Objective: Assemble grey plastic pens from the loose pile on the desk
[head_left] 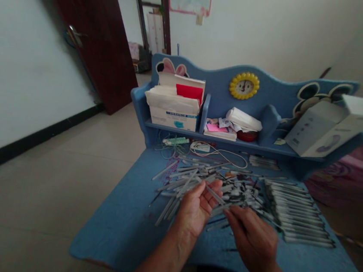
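Observation:
Over the heap of loose pen parts [183, 183], both hands meet at one slim translucent pen barrel [216, 195]. My left hand [196, 207] is turned palm up, its thumb and curled fingers closed around the barrel's far end. The near end is pinched between the thumb and forefinger of my right hand [252, 236]; its other fingers are folded in. Whether a refill or cap is being joined there is too small to make out. Many clear barrels and dark small pieces lie beneath and around the hands.
Right of the heap, a neat row of pens [303, 213] lies side by side. A white cable [228, 151] and green power strip [176, 141] sit behind. The blue desk's shelf holds a white carton [173, 115], a yellow clock [244, 86] and a white box [328, 125].

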{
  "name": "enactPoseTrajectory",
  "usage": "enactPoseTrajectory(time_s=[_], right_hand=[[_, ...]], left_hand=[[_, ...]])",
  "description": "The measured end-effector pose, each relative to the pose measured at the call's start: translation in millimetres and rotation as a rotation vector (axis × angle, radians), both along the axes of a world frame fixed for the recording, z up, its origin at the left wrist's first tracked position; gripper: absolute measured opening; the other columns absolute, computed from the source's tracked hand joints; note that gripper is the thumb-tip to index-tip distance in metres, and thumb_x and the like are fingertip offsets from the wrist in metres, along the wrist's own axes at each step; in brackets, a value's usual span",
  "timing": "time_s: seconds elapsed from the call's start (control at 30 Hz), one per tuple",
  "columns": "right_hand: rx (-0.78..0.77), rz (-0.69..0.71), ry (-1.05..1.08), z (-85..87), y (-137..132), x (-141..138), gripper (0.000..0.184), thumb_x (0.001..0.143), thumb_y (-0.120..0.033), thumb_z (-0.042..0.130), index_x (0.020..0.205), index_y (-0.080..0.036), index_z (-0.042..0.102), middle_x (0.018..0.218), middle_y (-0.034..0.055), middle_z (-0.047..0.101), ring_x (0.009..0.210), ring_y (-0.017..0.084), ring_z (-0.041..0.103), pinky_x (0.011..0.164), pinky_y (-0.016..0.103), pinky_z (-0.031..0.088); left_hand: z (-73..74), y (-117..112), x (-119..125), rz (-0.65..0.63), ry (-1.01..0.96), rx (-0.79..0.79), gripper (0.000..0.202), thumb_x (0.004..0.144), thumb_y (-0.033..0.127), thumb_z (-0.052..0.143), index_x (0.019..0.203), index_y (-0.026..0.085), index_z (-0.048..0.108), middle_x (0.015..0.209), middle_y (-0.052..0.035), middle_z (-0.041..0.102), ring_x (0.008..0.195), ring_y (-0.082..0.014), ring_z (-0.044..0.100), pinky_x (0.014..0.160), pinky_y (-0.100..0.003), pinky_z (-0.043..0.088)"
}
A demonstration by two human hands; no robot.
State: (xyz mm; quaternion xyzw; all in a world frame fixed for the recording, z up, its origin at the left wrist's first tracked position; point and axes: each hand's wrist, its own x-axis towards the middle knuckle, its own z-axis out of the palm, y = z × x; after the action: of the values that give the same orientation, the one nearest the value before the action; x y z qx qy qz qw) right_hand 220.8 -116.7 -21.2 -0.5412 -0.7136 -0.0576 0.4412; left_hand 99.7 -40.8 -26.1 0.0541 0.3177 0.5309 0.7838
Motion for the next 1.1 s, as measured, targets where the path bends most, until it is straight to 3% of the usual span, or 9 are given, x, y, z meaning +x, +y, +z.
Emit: enactPoseTrajectory(time_s=[0.13, 0.27, 0.33, 0.4, 0.53, 0.63, 0.77, 0.87, 1.1], right_hand=[[-0.291, -0.039, 0.466, -15.2, 11.9, -2.9, 0.025, 0.074, -0.031, 0.065, 0.095, -0.018, 0.06, 0.056, -0.0035, 0.059, 0.047, 0.01, 0.054, 0.047, 0.02, 0.041], [-0.659, 0.027, 1.199, -29.8, 14.2, -3.1, 0.028, 0.072, -0.044, 0.064, 0.069, -0.018, 0.054, 0.044, -0.0089, 0.042, 0.033, 0.005, 0.033, 0.031, 0.017, 0.022], [-0.741, 0.091, 1.45, -34.6, 15.2, -2.9, 0.036, 0.071, -0.047, 0.065, 0.06, -0.017, 0.048, 0.045, -0.0088, 0.042, 0.031, 0.003, 0.027, 0.03, 0.016, 0.019], [-0.769, 0.131, 1.584, -36.6, 16.8, -2.3, 0.035, 0.07, -0.047, 0.066, 0.064, -0.016, 0.052, 0.049, -0.0069, 0.049, 0.031, 0.002, 0.03, 0.03, 0.016, 0.022], [-0.788, 0.166, 1.739, -34.8, 19.2, 1.2, 0.025, 0.072, -0.039, 0.066, 0.079, -0.015, 0.061, 0.061, -0.0007, 0.062, 0.039, 0.006, 0.047, 0.035, 0.016, 0.034], [-0.797, 0.232, 1.84, -31.6, 17.7, 3.8, 0.018, 0.072, -0.025, 0.066, 0.086, -0.015, 0.063, 0.075, 0.0045, 0.068, 0.062, 0.013, 0.063, 0.042, 0.017, 0.042], [-0.753, 0.328, 1.909, -31.3, 13.4, 5.1, 0.022, 0.066, -0.011, 0.065, 0.088, -0.015, 0.065, 0.089, 0.0077, 0.069, 0.093, 0.023, 0.063, 0.065, 0.026, 0.051], [-0.751, 0.318, 1.876, -34.1, 11.5, 5.7, 0.022, 0.066, -0.01, 0.066, 0.088, -0.015, 0.065, 0.089, 0.0082, 0.069, 0.096, 0.026, 0.063, 0.074, 0.032, 0.052], [-0.786, 0.252, 1.8, -32.6, 10.7, 4.8, 0.022, 0.067, -0.015, 0.072, 0.086, -0.014, 0.062, 0.084, 0.0084, 0.07, 0.083, 0.022, 0.067, 0.06, 0.024, 0.055]], left_hand=[[-1.3, 3.0, 0.0, 0.018, -0.015, 0.02, 0.012, 0.084, 0.01, 0.047, 0.075, 0.012, 0.053, 0.084, -0.0145, 0.07, 0.086, -0.0218, 0.067, 0.074, -0.032, 0.055], [-4.1, 9.6, -3.1, 0.075, 0.002, 0.011, 0.014, 0.084, 0.008, 0.044, 0.074, 0.013, 0.051, 0.082, -0.0135, 0.07, 0.088, -0.0216, 0.066, 0.074, -0.032, 0.054], [-5.9, 10.3, -3.1, 0.073, 0.012, 0.014, 0.012, 0.083, 0.008, 0.046, 0.073, 0.013, 0.051, 0.083, -0.0136, 0.07, 0.09, -0.0219, 0.066, 0.076, -0.033, 0.054], [-7.6, 9.6, -2.9, 0.077, 0.028, 0.038, 0.01, 0.082, 0.009, 0.049, 0.073, 0.014, 0.051, 0.084, -0.0131, 0.071, 0.091, -0.0227, 0.065, 0.078, -0.034, 0.053], [-10.8, 8.3, -6.7, 0.118, 0.07, 0.129, 0.008, 0.079, 0.011, 0.053, 0.072, 0.014, 0.052, 0.084, -0.0118, 0.071, 0.093, -0.0241, 0.064, 0.082, -0.037, 0.051], [-13.3, 8.2, -12.4, 0.142, 0.102, 0.149, 0.007, 0.079, 0.011, 0.054, 0.073, 0.014, 0.052, 0.084, -0.0117, 0.071, 0.094, -0.024, 0.064, 0.083, -0.037, 0.05], [-16.7, 6.3, -17.3, 0.149, 0.131, 0.162, 0.007, 0.078, 0.011, 0.055, 0.073, 0.014, 0.052, 0.086, -0.0108, 0.071, 0.095, -0.0245, 0.064, 0.084, -0.038, 0.049], [-17.8, 3.8, -17.4, 0.136, 0.148, 0.175, 0.007, 0.077, 0.012, 0.056, 0.073, 0.015, 0.051, 0.087, -0.0106, 0.07, 0.095, -0.0248, 0.063, 0.085, -0.038, 0.049], [-16.9, -1.7, -13.7, 0.106, 0.157, 0.195, 0.007, 0.079, 0.013, 0.056, 0.079, 0.015, 0.049, 0.092, -0.0121, 0.069, 0.095, -0.024, 0.063, 0.082, -0.036, 0.05]])
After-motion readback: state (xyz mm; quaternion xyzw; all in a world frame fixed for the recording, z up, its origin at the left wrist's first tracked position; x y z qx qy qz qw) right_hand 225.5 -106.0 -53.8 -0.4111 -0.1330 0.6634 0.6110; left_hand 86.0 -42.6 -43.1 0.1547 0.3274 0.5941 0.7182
